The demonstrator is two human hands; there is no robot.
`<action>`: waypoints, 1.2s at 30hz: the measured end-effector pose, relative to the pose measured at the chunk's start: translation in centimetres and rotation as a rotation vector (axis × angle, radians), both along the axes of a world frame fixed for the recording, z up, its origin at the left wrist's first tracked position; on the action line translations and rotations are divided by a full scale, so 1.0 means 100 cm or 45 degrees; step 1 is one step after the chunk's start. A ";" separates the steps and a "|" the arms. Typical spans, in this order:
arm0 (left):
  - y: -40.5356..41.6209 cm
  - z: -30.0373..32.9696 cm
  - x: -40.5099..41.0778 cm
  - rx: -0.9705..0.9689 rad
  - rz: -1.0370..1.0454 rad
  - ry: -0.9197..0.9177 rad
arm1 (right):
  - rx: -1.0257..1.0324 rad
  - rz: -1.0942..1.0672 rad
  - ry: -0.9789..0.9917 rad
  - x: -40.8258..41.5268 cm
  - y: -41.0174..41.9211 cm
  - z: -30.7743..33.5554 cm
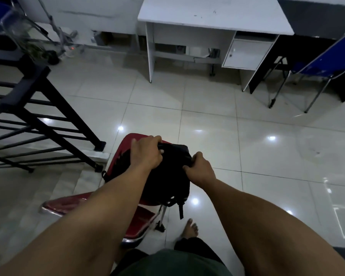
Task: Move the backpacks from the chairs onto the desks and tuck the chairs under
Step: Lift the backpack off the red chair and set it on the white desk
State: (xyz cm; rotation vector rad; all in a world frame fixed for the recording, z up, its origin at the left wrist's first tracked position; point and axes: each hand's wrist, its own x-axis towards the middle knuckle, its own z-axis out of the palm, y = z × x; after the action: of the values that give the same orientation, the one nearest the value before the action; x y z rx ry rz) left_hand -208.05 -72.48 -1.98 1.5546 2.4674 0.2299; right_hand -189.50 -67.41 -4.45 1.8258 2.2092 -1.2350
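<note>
With both hands already clamped on the black backpack, a lift looks like the step in hand. Left hand curled tight over the top edge, fingers wrapped around what seems to be the carry handle or a fold of fabric. Right hand pinched shut on the near right shoulder of the bag, thumb tucked under. Neither grip slack; nothing else held.

Backpack sitting upright on the red chair, leaning against its red backrest, a strap end dangling off the seat edge toward the floor beside a bare foot.

For a clean lift: raise straight up first, so the loose strap clears the seat edge and chair leg before swinging away. Keep both hands high on the bag so it hangs level and does not tip. Watch the black railing just left of the chair; carry to the right, away from it.

Likely destination: white desk, well apart across open tiled floor, top bare where visible. Blue chair near its right side, partly under a dark desk.

Bag itself: soft, matte black, loosely filled, slumping a little at the top; likely light, floppy, prone to sag if held by one corner.
</note>
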 end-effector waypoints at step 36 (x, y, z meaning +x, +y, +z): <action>0.330 0.089 0.111 0.508 0.257 -0.629 | 0.631 -0.041 0.013 0.014 0.289 0.102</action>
State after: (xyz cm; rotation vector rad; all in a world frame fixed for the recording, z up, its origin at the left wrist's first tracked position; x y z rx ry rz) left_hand -196.96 -39.45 6.91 1.1729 2.2526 1.0571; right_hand -188.07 -38.49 5.71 2.0058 2.6819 -0.7380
